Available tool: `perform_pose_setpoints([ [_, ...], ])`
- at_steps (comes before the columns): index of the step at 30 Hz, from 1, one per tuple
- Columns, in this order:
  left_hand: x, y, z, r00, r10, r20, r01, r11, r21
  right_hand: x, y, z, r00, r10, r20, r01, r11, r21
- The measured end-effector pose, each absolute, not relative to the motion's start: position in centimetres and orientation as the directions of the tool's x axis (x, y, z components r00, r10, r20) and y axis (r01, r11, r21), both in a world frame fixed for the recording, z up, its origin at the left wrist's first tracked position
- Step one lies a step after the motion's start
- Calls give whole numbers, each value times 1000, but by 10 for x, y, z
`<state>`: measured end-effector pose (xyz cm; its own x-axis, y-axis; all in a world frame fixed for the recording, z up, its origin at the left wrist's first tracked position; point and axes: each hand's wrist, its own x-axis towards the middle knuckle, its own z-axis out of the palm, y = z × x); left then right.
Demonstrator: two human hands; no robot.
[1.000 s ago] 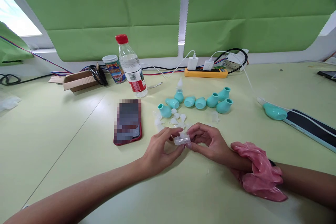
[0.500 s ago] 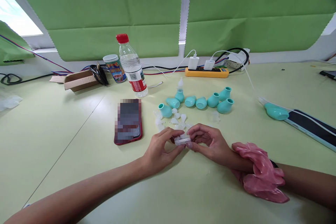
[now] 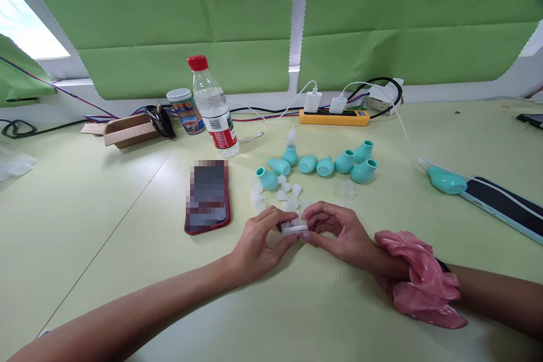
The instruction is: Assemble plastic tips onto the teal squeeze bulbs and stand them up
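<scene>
Between my two hands, just above the table, is a small clear plastic tube-like part [image 3: 294, 228], lying sideways. My left hand [image 3: 263, 240] pinches its left end with thumb and fingers. On its right end, my right hand [image 3: 335, 230] closes with thumb and fingertips; a pink scrunchie [image 3: 419, 280] is round that wrist. Several small translucent white pieces [image 3: 281, 195] lie just beyond the fingers, partly hidden by them. Behind these sit several turquoise bulbs [image 3: 324, 166] with open necks. One turquoise bulb [image 3: 290, 155] stands upright with a clear pointed tip [image 3: 291, 134] on it.
Left of my hands lies a phone [image 3: 207, 198] in a red case. A red-capped bottle [image 3: 215, 107], a patterned can [image 3: 186, 112] and a cardboard box [image 3: 131, 130] stand behind. An orange power strip [image 3: 334, 117] with chargers is at the back. Another turquoise bulb [image 3: 446, 180] rests on a dark device [image 3: 504, 206] at right.
Hardly anything differs. Both hands keep their pinch on the clear part, with only a very slight shift of the right fingers.
</scene>
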<state>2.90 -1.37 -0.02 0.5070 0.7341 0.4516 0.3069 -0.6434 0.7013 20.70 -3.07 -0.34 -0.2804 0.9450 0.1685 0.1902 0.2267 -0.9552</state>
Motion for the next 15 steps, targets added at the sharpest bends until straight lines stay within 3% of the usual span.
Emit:
perform_pose_setpoints([
  [8, 29, -14, 2, 512, 722, 466, 290, -655, 697, 207, -32, -3, -299, 936, 184, 222, 255, -941],
  [11, 29, -18, 3, 491, 750, 444, 290, -621, 728, 208, -34, -2, -321, 894, 314, 243, 398, -885],
  [15, 28, -20, 7, 503, 799, 328, 201, -477, 855, 209, -34, -2, -369, 758, 538, 320, 647, -692],
])
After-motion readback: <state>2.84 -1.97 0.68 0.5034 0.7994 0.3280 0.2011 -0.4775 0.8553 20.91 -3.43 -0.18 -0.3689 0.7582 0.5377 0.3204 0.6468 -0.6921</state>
